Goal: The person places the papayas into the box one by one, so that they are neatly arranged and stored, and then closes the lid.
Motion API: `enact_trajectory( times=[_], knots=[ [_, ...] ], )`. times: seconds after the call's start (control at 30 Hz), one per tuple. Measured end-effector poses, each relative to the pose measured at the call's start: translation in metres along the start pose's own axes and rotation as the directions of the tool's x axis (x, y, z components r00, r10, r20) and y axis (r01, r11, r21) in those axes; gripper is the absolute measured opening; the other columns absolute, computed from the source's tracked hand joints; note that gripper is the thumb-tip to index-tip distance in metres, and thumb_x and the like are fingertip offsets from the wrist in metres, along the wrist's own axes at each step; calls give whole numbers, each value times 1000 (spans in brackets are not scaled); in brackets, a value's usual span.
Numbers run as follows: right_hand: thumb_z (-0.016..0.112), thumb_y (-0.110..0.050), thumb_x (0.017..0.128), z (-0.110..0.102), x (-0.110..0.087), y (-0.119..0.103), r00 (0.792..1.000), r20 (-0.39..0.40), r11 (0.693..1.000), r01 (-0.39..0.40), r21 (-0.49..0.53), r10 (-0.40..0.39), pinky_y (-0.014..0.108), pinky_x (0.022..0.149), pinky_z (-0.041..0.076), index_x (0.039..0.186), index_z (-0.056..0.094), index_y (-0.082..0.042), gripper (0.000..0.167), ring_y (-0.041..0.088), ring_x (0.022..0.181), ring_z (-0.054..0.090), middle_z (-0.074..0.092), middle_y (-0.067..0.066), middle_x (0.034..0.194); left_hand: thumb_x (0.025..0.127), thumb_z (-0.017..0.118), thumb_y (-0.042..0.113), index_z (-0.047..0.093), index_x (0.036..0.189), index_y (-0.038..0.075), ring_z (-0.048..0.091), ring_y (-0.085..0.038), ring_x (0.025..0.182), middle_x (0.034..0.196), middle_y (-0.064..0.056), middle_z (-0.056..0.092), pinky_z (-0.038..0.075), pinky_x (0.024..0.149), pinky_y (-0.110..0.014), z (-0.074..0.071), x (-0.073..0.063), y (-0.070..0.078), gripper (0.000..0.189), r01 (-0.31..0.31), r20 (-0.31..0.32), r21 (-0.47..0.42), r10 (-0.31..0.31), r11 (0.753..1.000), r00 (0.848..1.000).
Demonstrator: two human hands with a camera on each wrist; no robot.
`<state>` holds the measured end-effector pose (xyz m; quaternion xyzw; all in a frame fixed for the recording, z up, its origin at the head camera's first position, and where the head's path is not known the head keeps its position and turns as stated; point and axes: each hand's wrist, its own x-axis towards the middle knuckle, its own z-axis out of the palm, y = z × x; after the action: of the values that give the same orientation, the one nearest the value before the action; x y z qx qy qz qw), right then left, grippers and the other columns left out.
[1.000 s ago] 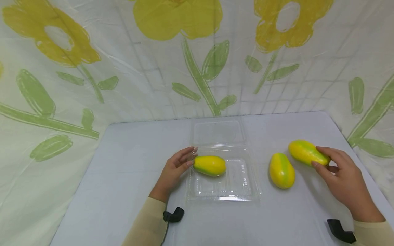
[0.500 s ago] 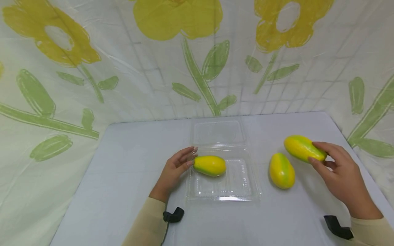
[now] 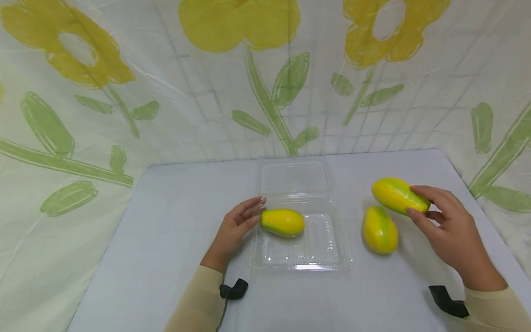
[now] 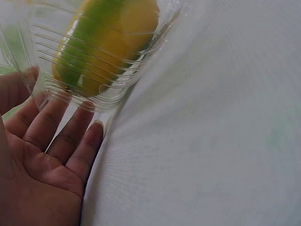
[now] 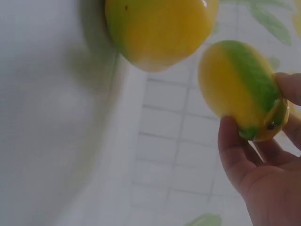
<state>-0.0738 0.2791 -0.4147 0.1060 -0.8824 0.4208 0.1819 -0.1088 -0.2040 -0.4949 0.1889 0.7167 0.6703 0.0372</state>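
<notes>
My right hand [image 3: 450, 235] pinches the narrow end of a glossy yellow papaya [image 3: 398, 196] with green streaks, held up over the table. In the right wrist view this papaya [image 5: 237, 87] sits between thumb and fingers. Just below it lies a second papaya [image 3: 380, 230] on the table. A third papaya [image 3: 283, 223] lies on its side in the left part of a clear plastic clamshell box [image 3: 309, 267]. Against that box's left wall rest the straight fingertips of my left hand [image 3: 232, 233]; in the left wrist view they touch the ribbed wall [image 4: 89, 61] from outside.
The box's transparent lid [image 3: 294, 179] lies folded back toward the far edge of the white table [image 3: 178, 221]. Behind the table hangs a pale curtain [image 3: 199, 115] printed with yellow flowers. Black wrist-camera mounts [image 3: 235, 290] stick out from both sleeves.
My right hand has carried its papaya leftward and slightly up in the head view, so it now overlaps the second papaya's top. The left hand and the box have stayed put.
</notes>
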Motion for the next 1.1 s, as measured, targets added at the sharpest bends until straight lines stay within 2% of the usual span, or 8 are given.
enact_trajectory(
  times=[0.23, 0.47, 0.67, 0.9, 1.1],
  knots=[
    [75, 18, 93, 7, 1, -8, 999, 26, 998, 34, 62, -36, 4, 90, 46, 145, 66, 0, 56, 2, 120, 52, 57, -5, 142, 109, 65, 5, 54, 160, 8, 55, -33, 145, 158, -9, 58, 41, 119, -35, 0, 0, 1, 52, 11, -4, 0, -11, 1000, 1000],
    [77, 22, 88, 16, 3, -18, 995, 42, 994, 84, 75, -88, 4, 93, 45, 145, 65, 1, 61, 0, 125, 51, 59, 9, 142, 109, 65, 4, 54, 160, 8, 55, -34, 145, 159, -9, 58, 42, 119, -36, 0, 1, 1, 52, 5, 1, -6, -5, 1000, 1000],
    [78, 23, 86, 22, 4, -26, 989, 53, 987, 134, 84, -139, 5, 94, 46, 144, 66, 1, 64, 0, 127, 52, 60, 11, 143, 109, 65, 5, 54, 160, 9, 56, -32, 144, 158, -8, 58, 42, 119, -37, 1, 0, 2, 52, 12, 0, -5, -12, 1000, 1000],
    [79, 14, 93, 26, 4, -40, 990, 102, 994, 90, 66, -96, 5, 95, 44, 147, 65, -4, 59, 0, 127, 51, 60, 9, 147, 109, 65, 5, 54, 160, 9, 56, -32, 144, 158, -8, 58, 42, 119, -38, 1, 0, 4, 52, 13, -2, -10, -13, 1000, 1000],
    [80, 14, 90, 33, 4, -47, 983, 119, 987, 133, 87, -143, 6, 95, 45, 147, 65, -6, 62, 1, 126, 52, 61, 10, 147, 109, 66, 7, 54, 160, 10, 56, -30, 144, 158, -6, 58, 42, 119, -37, 1, 0, 3, 52, 21, -6, 2, -21, 1000, 1000]
  ],
)
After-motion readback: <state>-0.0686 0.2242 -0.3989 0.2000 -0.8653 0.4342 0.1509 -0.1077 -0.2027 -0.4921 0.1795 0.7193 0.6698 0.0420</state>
